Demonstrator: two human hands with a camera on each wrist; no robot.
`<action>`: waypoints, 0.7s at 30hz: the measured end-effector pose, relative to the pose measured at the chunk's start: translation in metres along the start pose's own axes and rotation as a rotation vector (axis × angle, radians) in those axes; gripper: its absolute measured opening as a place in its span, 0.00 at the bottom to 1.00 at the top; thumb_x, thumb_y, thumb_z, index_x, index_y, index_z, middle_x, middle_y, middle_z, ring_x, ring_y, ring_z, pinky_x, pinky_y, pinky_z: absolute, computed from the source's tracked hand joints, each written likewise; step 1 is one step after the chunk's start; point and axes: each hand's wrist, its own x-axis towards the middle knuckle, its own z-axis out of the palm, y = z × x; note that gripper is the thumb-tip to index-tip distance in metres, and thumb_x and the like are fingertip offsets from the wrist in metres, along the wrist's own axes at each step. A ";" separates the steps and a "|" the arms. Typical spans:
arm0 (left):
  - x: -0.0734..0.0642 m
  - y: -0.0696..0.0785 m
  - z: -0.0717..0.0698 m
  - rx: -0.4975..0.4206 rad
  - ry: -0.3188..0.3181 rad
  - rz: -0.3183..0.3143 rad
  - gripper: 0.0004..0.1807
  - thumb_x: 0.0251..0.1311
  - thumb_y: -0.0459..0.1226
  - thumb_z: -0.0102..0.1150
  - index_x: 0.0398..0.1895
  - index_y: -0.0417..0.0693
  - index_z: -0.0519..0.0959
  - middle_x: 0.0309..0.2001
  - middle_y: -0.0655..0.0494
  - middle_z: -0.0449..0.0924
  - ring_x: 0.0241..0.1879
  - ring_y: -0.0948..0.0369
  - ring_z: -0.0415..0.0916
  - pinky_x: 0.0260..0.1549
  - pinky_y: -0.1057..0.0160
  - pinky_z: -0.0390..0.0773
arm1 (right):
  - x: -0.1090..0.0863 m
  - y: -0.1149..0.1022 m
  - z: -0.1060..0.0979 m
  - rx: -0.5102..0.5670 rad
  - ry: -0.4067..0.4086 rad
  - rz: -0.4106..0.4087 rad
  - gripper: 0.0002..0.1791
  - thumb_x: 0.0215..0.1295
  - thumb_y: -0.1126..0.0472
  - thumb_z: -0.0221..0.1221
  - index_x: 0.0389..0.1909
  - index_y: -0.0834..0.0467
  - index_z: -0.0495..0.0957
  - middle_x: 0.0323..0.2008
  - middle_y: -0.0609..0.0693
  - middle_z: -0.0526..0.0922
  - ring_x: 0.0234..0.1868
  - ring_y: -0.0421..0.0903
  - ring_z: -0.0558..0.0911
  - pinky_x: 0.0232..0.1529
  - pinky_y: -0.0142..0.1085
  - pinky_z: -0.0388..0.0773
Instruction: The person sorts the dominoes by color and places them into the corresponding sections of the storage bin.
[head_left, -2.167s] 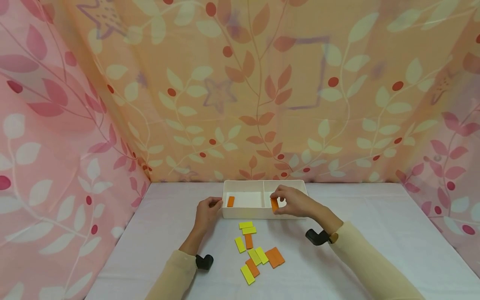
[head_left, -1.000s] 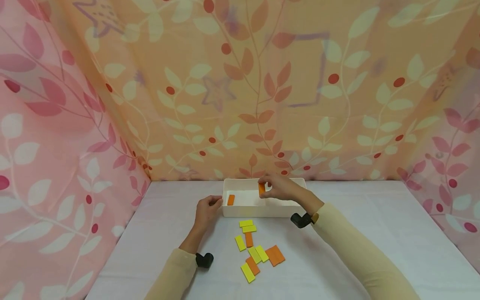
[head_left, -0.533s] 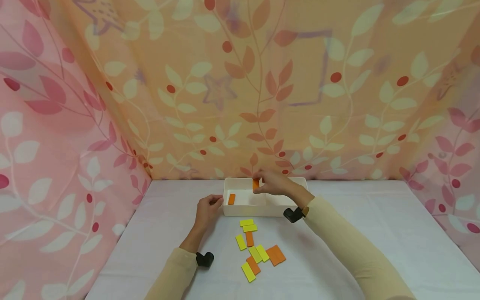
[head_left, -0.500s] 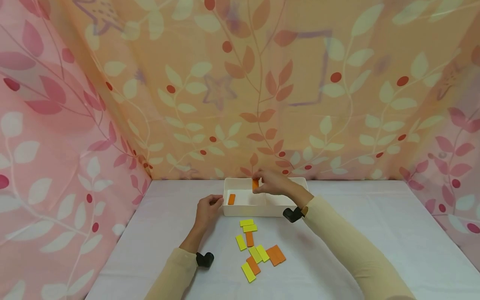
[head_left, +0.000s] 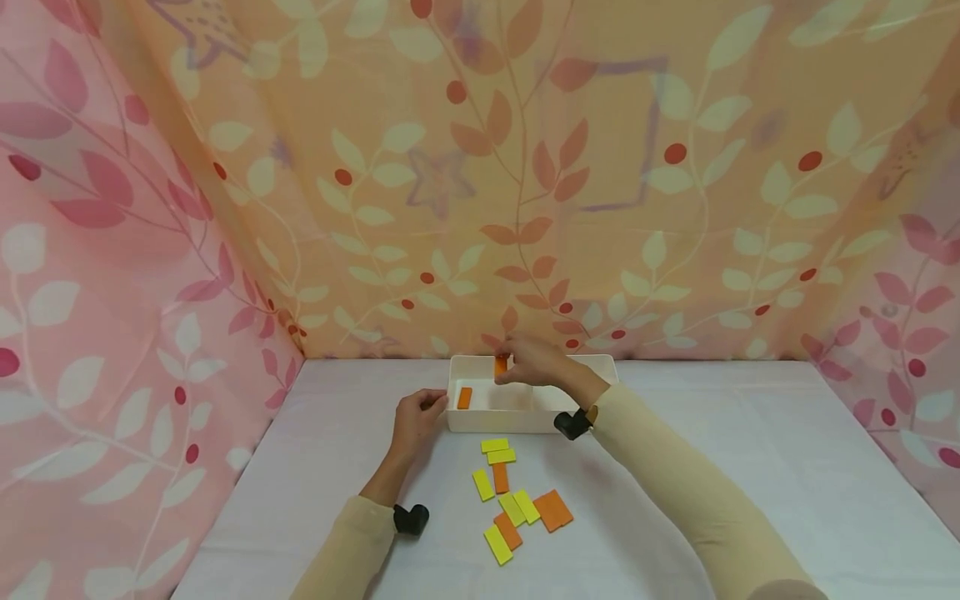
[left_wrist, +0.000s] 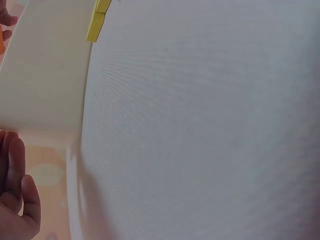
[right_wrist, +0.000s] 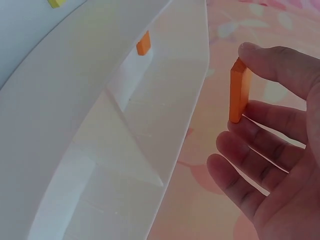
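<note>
Orange tile pinched by right hand over box's left half; left hand touches box, fingers loose; likely placing, needs lowering.

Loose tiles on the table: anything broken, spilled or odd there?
No damage or spill shows. The yellow tiles and orange tiles lie at mixed angles on the near side of the white box, some touching, so they look scattered; otherwise nothing stands out.

The divided box seems smooth, satiny plastic; the orange tile and yellow tiles look smooth and matt, the tablecloth finely woven, the sleeves matt cloth.
</note>
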 end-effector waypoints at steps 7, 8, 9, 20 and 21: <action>0.000 -0.001 0.001 0.004 0.005 0.004 0.12 0.63 0.36 0.60 0.43 0.36 0.84 0.41 0.43 0.86 0.37 0.57 0.78 0.38 0.67 0.80 | 0.003 -0.006 -0.002 0.027 -0.021 0.011 0.19 0.57 0.51 0.68 0.46 0.56 0.83 0.42 0.55 0.77 0.39 0.47 0.72 0.38 0.34 0.73; 0.000 -0.001 0.001 0.005 0.007 0.005 0.12 0.63 0.36 0.61 0.43 0.36 0.84 0.41 0.43 0.86 0.37 0.57 0.79 0.38 0.67 0.80 | 0.003 -0.006 -0.002 0.027 -0.024 0.010 0.19 0.57 0.51 0.68 0.47 0.57 0.83 0.42 0.55 0.77 0.39 0.46 0.73 0.39 0.34 0.73; 0.000 -0.001 0.001 0.004 0.008 0.004 0.12 0.62 0.36 0.61 0.43 0.37 0.84 0.40 0.43 0.86 0.37 0.57 0.79 0.38 0.67 0.80 | 0.004 -0.007 -0.002 0.023 -0.025 0.012 0.20 0.57 0.51 0.68 0.48 0.57 0.82 0.42 0.54 0.77 0.39 0.46 0.73 0.39 0.34 0.73; 0.000 0.000 -0.001 -0.005 -0.010 -0.034 0.13 0.63 0.37 0.60 0.45 0.38 0.84 0.42 0.44 0.85 0.39 0.56 0.77 0.39 0.68 0.78 | 0.011 -0.009 0.000 0.023 -0.024 0.021 0.23 0.56 0.51 0.69 0.49 0.59 0.82 0.43 0.55 0.79 0.39 0.47 0.74 0.41 0.35 0.73; 0.000 0.000 -0.001 -0.004 -0.011 -0.035 0.13 0.64 0.37 0.60 0.45 0.38 0.84 0.42 0.44 0.85 0.39 0.56 0.77 0.39 0.67 0.79 | 0.012 -0.009 0.000 0.021 -0.021 0.020 0.23 0.55 0.51 0.69 0.49 0.59 0.82 0.42 0.55 0.79 0.39 0.47 0.74 0.41 0.35 0.74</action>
